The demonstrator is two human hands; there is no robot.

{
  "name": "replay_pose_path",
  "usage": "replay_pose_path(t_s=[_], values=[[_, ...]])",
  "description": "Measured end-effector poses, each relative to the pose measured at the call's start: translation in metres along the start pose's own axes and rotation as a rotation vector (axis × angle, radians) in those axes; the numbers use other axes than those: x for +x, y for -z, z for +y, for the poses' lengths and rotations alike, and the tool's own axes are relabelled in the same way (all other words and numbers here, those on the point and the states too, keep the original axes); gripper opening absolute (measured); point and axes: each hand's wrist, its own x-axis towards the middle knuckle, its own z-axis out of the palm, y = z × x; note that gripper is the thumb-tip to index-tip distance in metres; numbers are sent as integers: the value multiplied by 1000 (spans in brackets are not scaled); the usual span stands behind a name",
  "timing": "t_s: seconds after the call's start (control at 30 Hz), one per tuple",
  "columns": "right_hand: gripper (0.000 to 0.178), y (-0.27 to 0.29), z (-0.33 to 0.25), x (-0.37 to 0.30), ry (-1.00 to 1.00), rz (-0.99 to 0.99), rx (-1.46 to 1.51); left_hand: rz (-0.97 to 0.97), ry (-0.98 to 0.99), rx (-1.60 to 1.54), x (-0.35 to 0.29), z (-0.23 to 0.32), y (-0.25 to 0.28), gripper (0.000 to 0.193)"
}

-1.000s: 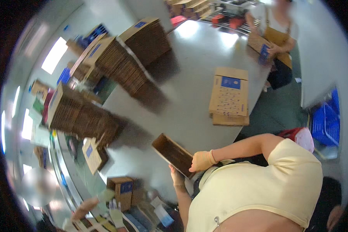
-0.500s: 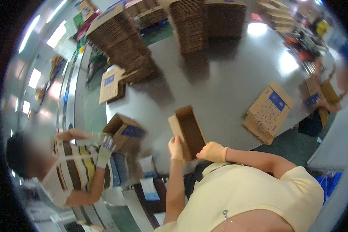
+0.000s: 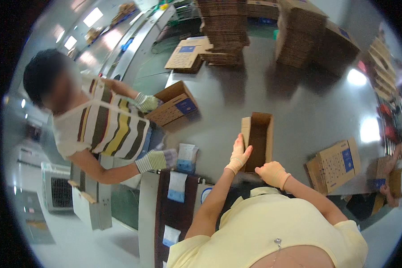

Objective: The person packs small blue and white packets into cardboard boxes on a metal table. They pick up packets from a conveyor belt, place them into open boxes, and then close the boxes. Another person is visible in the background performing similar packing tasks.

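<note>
In front of me an open cardboard box [image 3: 261, 138] stands on the grey metal table, brown inside, its opening facing up. My left hand [image 3: 239, 155], in a pale thin glove, holds the box's left wall, its thumb over the inner side and fingers along the outside. My right hand [image 3: 273, 174], gloved alike, is curled at the box's near right corner, its fingertips partly hidden. Blue-and-white packets, one of them a packet [image 3: 177, 186] on a dark conveyor belt [image 3: 190, 201], lie left of my left forearm.
At left, a co-worker in striped gloves holds another open box [image 3: 176, 105] and reaches toward a packet pile [image 3: 187, 157]. A printed carton [image 3: 335, 165] sits to my right. Flattened cardboard stacks [image 3: 225, 31] stand at the back. Another person's hands work at the far right.
The view has turned left, so things shift right in it. My left fingers have straightened along the box wall. The co-worker's one gloved hand has moved from the box toward the packets.
</note>
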Motion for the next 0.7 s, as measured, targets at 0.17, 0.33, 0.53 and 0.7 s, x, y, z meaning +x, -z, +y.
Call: replay_pose_path(t_s=[0.17,0.33,0.53,0.7], values=[[16,-17,-1,2,-43,66,-1,116,-71,20,-57,8,43,43],[17,-14,-15,5,-104,101,-42,63,49,494,-118,-33,60,21],[20,-14,-15,10,-68,90,-64,112,-92,673,-126,-33,60,15],[19,-9,-15,11,-52,146,-71,120,-115,679,-121,-36,60,15]])
